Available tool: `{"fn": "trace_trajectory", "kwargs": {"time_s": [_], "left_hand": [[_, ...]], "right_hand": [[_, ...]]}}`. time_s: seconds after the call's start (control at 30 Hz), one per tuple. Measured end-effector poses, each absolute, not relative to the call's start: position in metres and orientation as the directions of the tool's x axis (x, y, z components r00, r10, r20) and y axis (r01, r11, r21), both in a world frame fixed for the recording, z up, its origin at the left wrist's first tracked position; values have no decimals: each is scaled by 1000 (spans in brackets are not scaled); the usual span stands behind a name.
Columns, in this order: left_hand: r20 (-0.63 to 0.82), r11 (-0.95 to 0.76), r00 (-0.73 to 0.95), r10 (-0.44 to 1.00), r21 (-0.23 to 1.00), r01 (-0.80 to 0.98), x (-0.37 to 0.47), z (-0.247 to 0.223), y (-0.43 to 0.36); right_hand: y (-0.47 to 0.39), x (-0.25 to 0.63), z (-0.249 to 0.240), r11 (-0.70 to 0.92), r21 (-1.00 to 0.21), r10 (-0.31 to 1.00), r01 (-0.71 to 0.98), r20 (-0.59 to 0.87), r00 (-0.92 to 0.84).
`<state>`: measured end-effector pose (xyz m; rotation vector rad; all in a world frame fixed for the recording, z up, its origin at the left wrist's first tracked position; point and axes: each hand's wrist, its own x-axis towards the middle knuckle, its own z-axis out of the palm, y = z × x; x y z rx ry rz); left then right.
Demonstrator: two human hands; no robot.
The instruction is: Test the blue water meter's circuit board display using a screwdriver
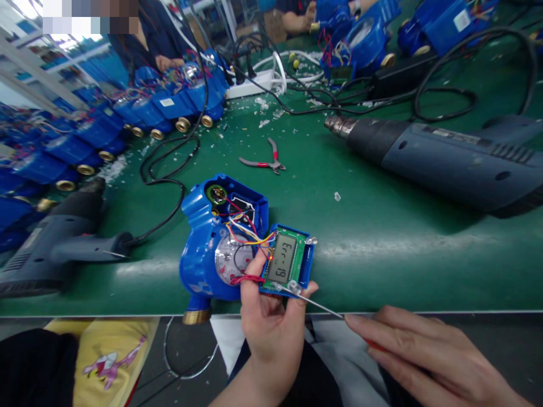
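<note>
At the table's front edge, my left hand (274,322) grips a small blue case with a green circuit board (300,249), whose display (283,259) reads "Err-19". Coloured wires (250,234) run from the board to an opened blue water meter (203,243) just left of it, with a round dial and a brass end. My right hand (424,350) is closed on a screwdriver with a thin metal shaft (324,308) and a reddish handle mostly hidden by the fingers. The shaft's tip reaches the board's lower edge, beside a clear blob (294,287).
Red-handled cutters (275,164) lie behind the meter. One heat gun (445,158) rests at right, another (55,243) at left. Blue meters (93,135) line the left. A power strip (250,83), black cables and clear scraps lie farther back. Other people's hands show beyond.
</note>
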<state>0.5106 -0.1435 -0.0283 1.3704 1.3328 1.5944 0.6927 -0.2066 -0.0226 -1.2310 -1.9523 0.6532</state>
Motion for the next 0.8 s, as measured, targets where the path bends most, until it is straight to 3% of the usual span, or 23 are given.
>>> {"fn": "trace_trajectory", "kwargs": {"time_s": [0.27, 0.6, 0.8], "left_hand": [[318, -293, -254, 914, 947, 129, 509, -28, -144], [325, -291, -258, 910, 943, 159, 508, -29, -144], [331, -279, -295, 896, 938, 204, 510, -28, -144]], "right_hand": [[-196, 688, -14, 368, -809, 923, 459, 259, -283], [-203, 687, -20, 401, -781, 915, 479, 313, -255], [-194, 685, -15, 217, -916, 959, 338, 135, -251]]}}
